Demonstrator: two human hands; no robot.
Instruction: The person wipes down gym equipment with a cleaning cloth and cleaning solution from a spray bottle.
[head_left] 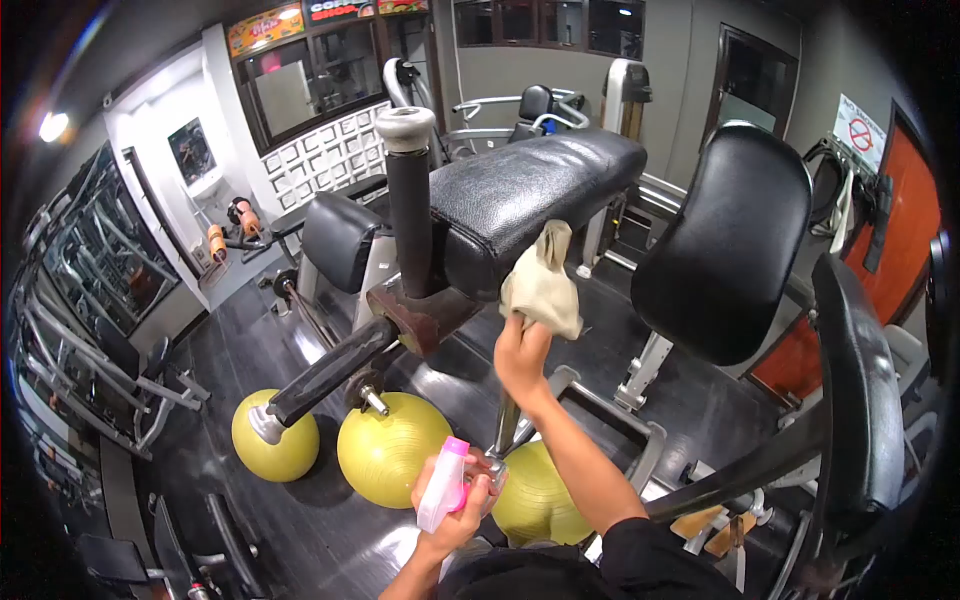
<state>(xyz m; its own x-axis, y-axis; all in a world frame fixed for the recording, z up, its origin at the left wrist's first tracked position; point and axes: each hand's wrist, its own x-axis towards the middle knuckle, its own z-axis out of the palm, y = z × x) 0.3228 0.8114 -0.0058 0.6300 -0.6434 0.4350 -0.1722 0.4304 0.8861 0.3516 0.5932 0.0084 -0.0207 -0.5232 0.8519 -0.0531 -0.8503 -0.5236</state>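
My right hand (523,362) is closed on a bunched cream cloth (541,290), raised in front of the near end of a long black padded bench (545,175). The cloth overlaps the pad's lower edge in this view. Lower down, close to my body, my left hand (462,520) wraps round a small white spray bottle (437,497) with a pink top. The bottle tilts to the right at its top. An upright black post (408,205) with a grey cap stands left of the cloth, fixed to the machine's frame.
Yellow exercise balls (393,450) lie on the dark floor under the machine. A black backrest (735,245) rises at the right, with another black pad (862,385) nearer me. A metal bar (335,368) juts out left. Weight machines and mirrors line the left wall.
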